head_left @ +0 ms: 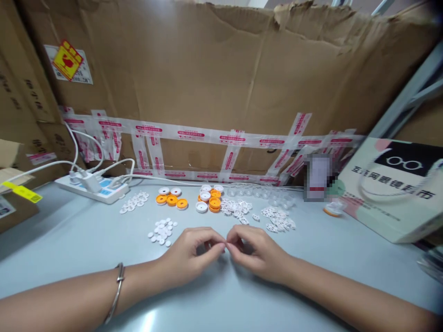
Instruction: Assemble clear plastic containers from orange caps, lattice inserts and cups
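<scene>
My left hand (188, 256) and my right hand (254, 251) rest on the grey table (69, 240), fingertips pinched together and meeting at the middle. Whatever sits between the fingertips is too small to make out. Just beyond the hands lie small white discs (162, 231), a heap of white perforated pieces (237, 207) and another heap (278, 221). Orange and white round caps (172, 198) sit further back, with a stacked group of caps (211, 200) beside them. A metal bangle (117, 288) is on my left wrist.
A white power strip (93, 186) with plugs and cables lies at the back left. Taped cardboard (207, 92) walls the back. A printed paper bag (394, 189) lies at the right. Clear plastic cups (263, 193) sit behind the heaps. A cardboard box (14, 193) stands at the left edge.
</scene>
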{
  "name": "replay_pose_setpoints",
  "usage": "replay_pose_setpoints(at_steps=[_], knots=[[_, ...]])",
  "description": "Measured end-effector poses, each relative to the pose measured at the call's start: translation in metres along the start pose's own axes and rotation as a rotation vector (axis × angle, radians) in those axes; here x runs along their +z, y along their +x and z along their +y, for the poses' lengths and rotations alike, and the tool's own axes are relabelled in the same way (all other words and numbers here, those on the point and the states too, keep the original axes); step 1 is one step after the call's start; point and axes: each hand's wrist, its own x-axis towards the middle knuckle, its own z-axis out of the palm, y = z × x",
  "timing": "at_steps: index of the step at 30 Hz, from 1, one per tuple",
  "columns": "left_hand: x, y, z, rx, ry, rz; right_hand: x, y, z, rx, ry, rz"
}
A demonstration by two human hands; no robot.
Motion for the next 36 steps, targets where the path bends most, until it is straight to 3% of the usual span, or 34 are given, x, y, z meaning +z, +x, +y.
replay_pose_setpoints(at_steps=[4, 7, 11, 14, 18, 21, 28, 36], knots=[[-0.002, -0.001, 0.000, 0.061, 0.112, 0.055, 0.010, 0.004, 0.005, 0.145, 0.238, -0.029], [-0.011, 0.006, 0.006, 0.101, 0.179, 0.054, 0.007, 0.002, 0.010, 0.191, 0.246, -0.047], [-0.056, 0.022, 0.019, 0.094, 0.443, 0.052, 0.005, 0.000, 0.010, 0.214, 0.205, -0.124], [-0.106, 0.028, 0.021, -0.107, 0.749, -0.146, 0.007, 0.001, 0.009, 0.235, 0.191, -0.162], [-0.151, 0.027, 0.008, -0.454, 1.192, -0.171, 0.007, 0.002, 0.008, 0.241, 0.195, -0.167], [-0.156, 0.028, -0.006, -0.534, 1.293, -0.170, 0.006, 0.001, 0.010, 0.255, 0.206, -0.171], [-0.149, 0.031, -0.026, -0.530, 1.336, -0.190, 0.006, 0.000, 0.011, 0.243, 0.206, -0.165], [-0.146, 0.032, -0.022, -0.484, 1.333, -0.186, 0.006, 0.000, 0.013, 0.245, 0.217, -0.164]])
